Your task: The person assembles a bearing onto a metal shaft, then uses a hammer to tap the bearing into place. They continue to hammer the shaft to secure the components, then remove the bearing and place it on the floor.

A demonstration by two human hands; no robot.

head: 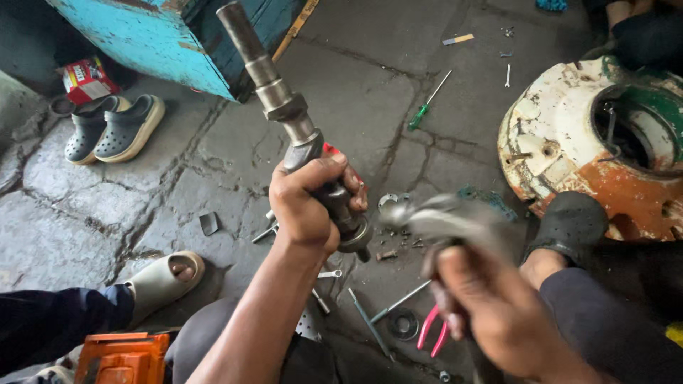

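Note:
My left hand (pixel 309 206) grips a long grey steel shaft (pixel 274 82) near its lower end and holds it tilted, its thin end pointing up and left. My right hand (pixel 487 313) is shut on a hammer (pixel 441 217), which is blurred by motion; its head sits just right of the shaft's lower end. Small metal parts and a bolt (pixel 388 254) lie on the stone floor below the shaft.
A rusty white, green and orange round housing (pixel 569 149) lies at right. A green screwdriver (pixel 428 101), pink-handled pliers (pixel 430 331), wrenches and rods are scattered on the floor. A blue cabinet (pixel 163 39) and grey clogs (pixel 114 128) stand at upper left, an orange tool (pixel 121 359) at bottom left.

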